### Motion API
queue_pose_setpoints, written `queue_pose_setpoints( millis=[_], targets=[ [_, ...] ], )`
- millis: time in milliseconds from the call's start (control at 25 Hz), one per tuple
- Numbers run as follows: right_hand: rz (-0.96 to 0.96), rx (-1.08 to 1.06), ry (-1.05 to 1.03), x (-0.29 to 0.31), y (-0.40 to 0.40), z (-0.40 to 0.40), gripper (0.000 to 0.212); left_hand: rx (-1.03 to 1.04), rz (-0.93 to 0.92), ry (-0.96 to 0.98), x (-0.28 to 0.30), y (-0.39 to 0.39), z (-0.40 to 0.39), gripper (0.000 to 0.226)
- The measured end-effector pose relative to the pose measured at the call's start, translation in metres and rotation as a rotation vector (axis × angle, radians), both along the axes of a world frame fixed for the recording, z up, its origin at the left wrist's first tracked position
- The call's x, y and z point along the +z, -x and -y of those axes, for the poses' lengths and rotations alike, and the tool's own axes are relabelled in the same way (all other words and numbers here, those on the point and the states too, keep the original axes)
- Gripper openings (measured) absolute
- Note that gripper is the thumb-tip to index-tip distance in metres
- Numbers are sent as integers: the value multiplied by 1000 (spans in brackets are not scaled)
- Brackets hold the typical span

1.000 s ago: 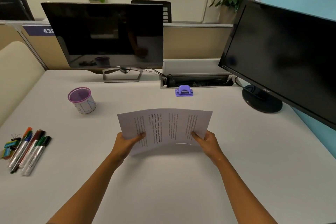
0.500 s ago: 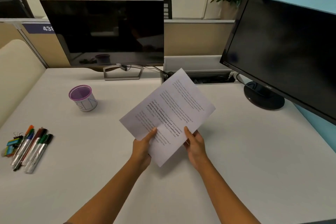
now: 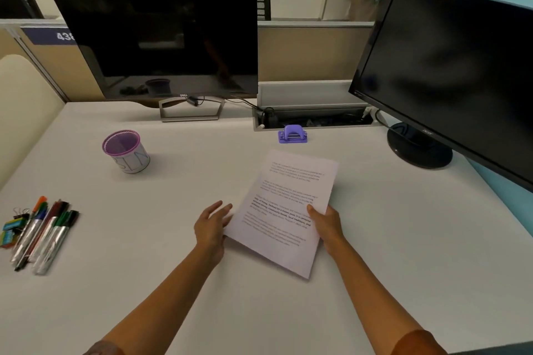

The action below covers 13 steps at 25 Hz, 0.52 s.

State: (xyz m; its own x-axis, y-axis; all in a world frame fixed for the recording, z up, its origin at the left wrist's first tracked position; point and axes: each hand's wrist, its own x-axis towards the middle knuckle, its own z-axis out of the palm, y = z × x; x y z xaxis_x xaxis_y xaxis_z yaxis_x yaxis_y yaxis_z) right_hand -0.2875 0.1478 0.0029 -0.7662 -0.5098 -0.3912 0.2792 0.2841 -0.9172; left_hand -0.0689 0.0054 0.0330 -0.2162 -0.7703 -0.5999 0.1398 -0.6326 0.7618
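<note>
Right fingers point(image 3: 313, 209) pinching printed sheet point(image 3: 288, 196), left fingers point(image 3: 220, 208) straight at its edge, white desk point(image 3: 161, 239) beneath

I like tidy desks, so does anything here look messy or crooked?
Two things. The printed sheet is slanted, not square to the desk, its right edge pinched by the right hand. And the markers lie loose near the desk's left edge, while the purple pen cup stands apart with nothing sticking out.
</note>
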Motion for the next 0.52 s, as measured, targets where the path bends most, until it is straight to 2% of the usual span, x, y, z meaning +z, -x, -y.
queue_pose_setpoints(
  millis=[160, 280, 520],
  targets=[
    [-253, 100, -124, -7, 32, -11, 25, 16, 6, 29, -2, 4, 27, 16],
    [-409, 188, -109, -10, 45, -13, 26, -33, 56, 91, 0, 23, 39, 17],
    [-446, 224, -47, -20, 56, -11, 20, -299, 171, 296, 1, 83, 56, 15]
  ],
)
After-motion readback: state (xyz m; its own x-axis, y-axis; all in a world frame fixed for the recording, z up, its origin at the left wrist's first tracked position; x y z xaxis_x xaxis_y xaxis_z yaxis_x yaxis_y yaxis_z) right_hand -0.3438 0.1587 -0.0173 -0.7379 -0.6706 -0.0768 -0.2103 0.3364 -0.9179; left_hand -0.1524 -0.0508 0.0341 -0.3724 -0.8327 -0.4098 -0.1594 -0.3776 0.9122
